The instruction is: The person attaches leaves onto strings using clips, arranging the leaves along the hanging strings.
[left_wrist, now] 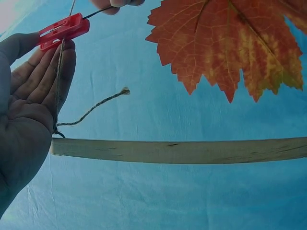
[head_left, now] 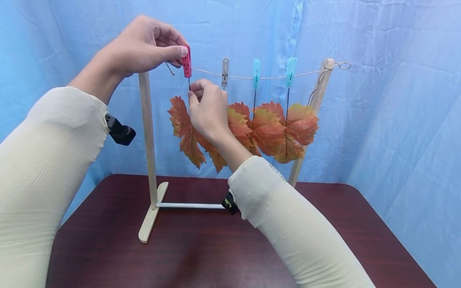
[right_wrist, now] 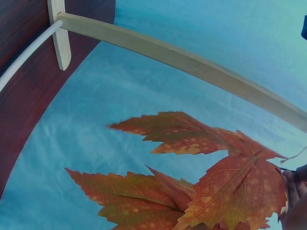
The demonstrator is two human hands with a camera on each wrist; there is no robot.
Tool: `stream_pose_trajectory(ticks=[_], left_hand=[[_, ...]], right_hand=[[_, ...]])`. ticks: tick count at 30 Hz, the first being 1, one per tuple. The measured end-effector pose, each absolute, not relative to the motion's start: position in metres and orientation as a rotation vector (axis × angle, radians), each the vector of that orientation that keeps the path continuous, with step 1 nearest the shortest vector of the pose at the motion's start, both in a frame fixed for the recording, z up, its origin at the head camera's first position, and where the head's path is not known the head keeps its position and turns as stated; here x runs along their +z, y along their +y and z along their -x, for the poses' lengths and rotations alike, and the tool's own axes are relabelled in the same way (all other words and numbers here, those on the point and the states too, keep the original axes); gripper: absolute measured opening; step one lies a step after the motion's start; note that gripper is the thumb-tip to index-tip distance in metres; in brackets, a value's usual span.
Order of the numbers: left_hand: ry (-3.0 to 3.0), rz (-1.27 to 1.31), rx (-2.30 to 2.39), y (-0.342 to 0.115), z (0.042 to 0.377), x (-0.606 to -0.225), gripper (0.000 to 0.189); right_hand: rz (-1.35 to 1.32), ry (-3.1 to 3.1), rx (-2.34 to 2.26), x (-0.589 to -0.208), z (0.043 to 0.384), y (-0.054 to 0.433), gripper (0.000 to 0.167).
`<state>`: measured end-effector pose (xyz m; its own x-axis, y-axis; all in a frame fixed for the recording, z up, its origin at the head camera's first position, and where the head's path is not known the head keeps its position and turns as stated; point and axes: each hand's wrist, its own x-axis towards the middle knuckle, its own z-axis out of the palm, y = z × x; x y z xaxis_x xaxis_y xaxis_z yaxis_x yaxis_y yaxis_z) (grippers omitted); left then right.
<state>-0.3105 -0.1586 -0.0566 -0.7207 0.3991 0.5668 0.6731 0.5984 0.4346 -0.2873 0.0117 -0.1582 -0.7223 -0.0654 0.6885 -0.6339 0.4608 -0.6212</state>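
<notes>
My left hand (head_left: 142, 50) pinches a red clothespin (head_left: 187, 66) between thumb and fingers at the left part of a string (head_left: 207, 72). In the left wrist view the string runs past the clothespin, and a dark stem (left_wrist: 98, 12) comes out of its lower end. Just below, my right hand (head_left: 209, 108) pinches that stem with thumb and fingertips. An orange-red artificial leaf (head_left: 181, 124) hangs under the stem, partly behind the right hand. Seen from the right wrist, the jagged leaf (right_wrist: 235, 184) spreads beside the fingers.
A grey clothespin (head_left: 225, 73) and two teal clothespins (head_left: 256, 74) hold more leaves (head_left: 268, 128) along the string. Wooden posts (head_left: 147, 140) carry it, with a foot (head_left: 145, 230) and a white crossbar (head_left: 191, 205) on the dark table (head_left: 180, 256). Blue curtain (head_left: 396, 120) surrounds it.
</notes>
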Motion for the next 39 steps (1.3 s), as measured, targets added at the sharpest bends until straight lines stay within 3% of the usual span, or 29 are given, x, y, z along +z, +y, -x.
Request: stream_pose_trajectory(ticks=[39], left_hand=[[-2.451,0.839,-0.805,-0.1548,0.3096,-0.0590,0.039]], right_hand=[[-0.615,-2.055,1.362,-0.1641,0.2920,0.0157,0.019]])
